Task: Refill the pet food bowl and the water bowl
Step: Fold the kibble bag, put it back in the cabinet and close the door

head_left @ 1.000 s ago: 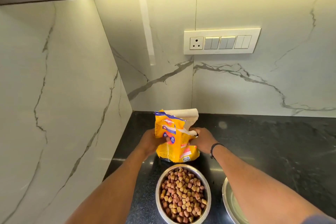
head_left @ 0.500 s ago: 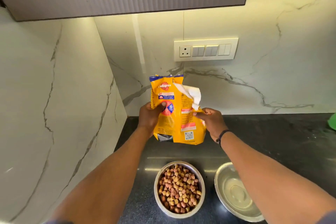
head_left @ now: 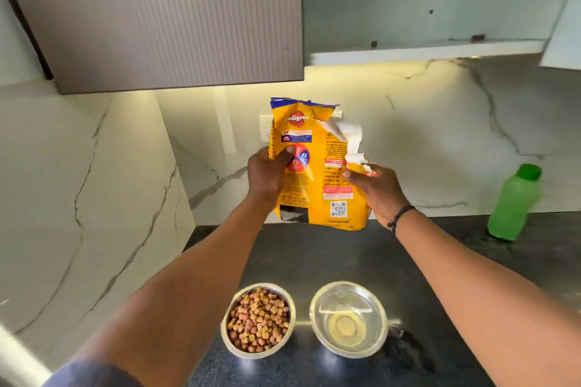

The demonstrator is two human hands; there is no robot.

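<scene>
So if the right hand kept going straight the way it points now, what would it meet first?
Beyond the pet food bag it already grips, the right hand points up and away, so probably the marble backsplash below the open cabinet shelf; depth is unclear.

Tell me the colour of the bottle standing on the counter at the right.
The bottle is green, with a darker green cap; the head view shows it, slightly blurred.
</scene>
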